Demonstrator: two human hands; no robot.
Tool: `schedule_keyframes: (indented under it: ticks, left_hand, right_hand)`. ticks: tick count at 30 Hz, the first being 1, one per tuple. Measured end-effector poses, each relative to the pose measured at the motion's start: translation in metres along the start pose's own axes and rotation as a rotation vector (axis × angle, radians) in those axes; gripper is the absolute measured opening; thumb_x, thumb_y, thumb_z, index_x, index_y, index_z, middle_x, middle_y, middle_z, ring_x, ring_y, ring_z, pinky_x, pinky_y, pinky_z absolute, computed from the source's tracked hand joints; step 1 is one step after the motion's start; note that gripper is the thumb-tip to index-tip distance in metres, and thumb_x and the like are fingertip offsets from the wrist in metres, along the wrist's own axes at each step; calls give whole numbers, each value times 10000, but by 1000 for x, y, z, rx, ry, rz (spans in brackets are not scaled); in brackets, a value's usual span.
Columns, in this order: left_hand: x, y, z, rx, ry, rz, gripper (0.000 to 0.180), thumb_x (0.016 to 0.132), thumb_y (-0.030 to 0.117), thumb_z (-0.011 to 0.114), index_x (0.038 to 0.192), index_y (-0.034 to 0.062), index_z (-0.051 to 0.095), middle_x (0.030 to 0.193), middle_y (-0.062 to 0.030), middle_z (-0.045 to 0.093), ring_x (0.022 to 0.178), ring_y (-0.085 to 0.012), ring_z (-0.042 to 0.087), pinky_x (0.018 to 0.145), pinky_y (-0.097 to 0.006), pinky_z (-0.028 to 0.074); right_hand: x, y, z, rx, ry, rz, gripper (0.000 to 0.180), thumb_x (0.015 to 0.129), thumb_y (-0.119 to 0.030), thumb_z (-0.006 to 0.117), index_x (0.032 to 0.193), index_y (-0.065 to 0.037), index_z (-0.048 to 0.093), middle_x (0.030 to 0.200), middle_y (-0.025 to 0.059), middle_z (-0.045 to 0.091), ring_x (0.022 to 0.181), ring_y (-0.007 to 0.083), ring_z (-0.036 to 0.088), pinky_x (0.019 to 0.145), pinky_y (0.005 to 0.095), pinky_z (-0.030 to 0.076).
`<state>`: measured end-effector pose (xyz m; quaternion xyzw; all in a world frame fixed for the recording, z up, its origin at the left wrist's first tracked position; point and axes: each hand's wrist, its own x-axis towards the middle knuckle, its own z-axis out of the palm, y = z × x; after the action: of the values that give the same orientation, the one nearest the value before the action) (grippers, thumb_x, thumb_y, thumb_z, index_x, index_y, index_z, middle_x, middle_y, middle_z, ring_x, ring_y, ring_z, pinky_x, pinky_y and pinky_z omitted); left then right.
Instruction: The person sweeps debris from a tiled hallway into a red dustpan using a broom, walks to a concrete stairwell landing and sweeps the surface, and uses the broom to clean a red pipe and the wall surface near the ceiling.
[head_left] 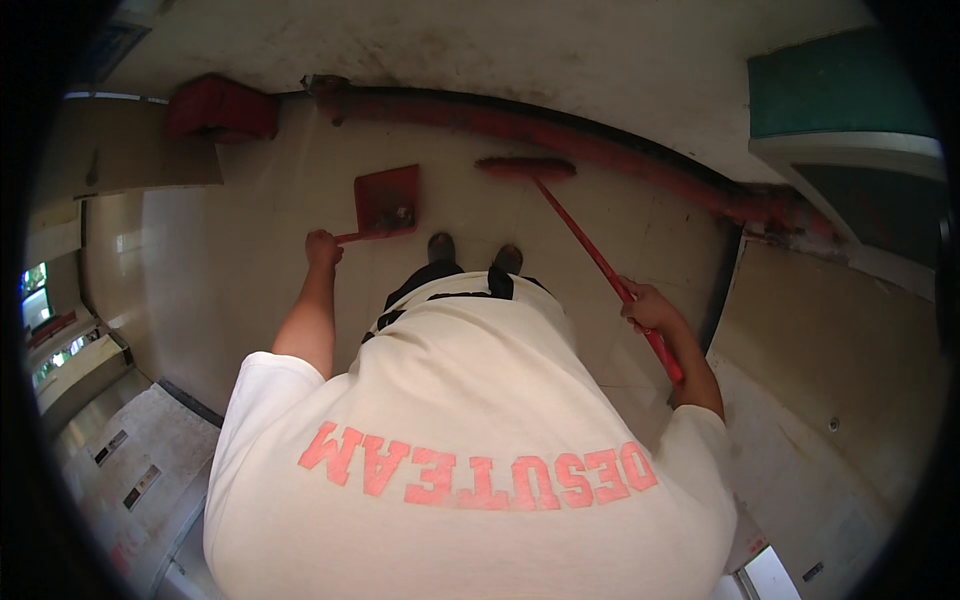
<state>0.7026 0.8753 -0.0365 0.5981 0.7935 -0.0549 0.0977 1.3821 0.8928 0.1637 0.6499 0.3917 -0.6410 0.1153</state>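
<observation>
Two tools are in hand here: the left hand has its fingers wrapped shut round the handle of a red dustpan, and the right hand has its fingers closed round the shaft of a red broom. The dustpan lies just beyond the left fingers, flat on the pale floor, with a small clump of debris near its back wall. The broom shaft runs up and away from the right fingers to its head, which sits on the floor to the right of the pan, near but apart from it. Beyond both tools a red pipe follows the foot of the wall. The person's shoes stand between the two hands.

To do this well, I judge the pan's front lip should press flat to the floor so nothing slips under, while the broom head is drawn in short, low strokes toward the pan's mouth. Holding the pan steady matters more than speed; a tilted pan would let the collected debris spill back out.
</observation>
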Motion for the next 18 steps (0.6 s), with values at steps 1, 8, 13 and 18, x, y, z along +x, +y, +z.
schedule_keyframes:
  ticks: [1, 8, 13, 18]
  left_hand:
    - [0, -7, 8, -274, -80, -278, 133, 834, 74, 635, 742, -21, 615, 864, -130, 673, 676, -233, 667, 554, -334, 547]
    - [-23, 1, -14, -248, -162, -259, 197, 722, 43, 752, 841, -2, 601, 768, -108, 629, 574, -209, 611, 437, -337, 494]
    - [-8, 25, -28, -848, -242, -640, 70, 870, 81, 592, 894, 16, 584, 745, -110, 604, 548, -194, 605, 393, -326, 444]
    - [-2, 35, -36, -973, -124, -755, 169, 944, 117, 452, 873, 5, 556, 699, -124, 583, 505, -197, 594, 367, -333, 417]
  right_hand:
    - [3, 3, -4, -8, -20, -7, 805, 726, -25, 567, 1494, -160, 367, 637, 42, 515, 457, 139, 472, 428, 298, 419]
    - [5, 81, -42, 122, 226, 73, 807, 714, -27, 560, 1491, -130, 368, 637, 73, 544, 462, 178, 507, 422, 315, 417]
    - [12, 108, -64, 0, 279, 113, 786, 706, -18, 572, 1465, -113, 393, 683, 82, 569, 493, 167, 535, 441, 319, 447]
    - [17, 62, -2, -34, 223, 45, 801, 719, -1, 540, 1489, -100, 344, 757, 107, 590, 514, 192, 559, 451, 335, 468]
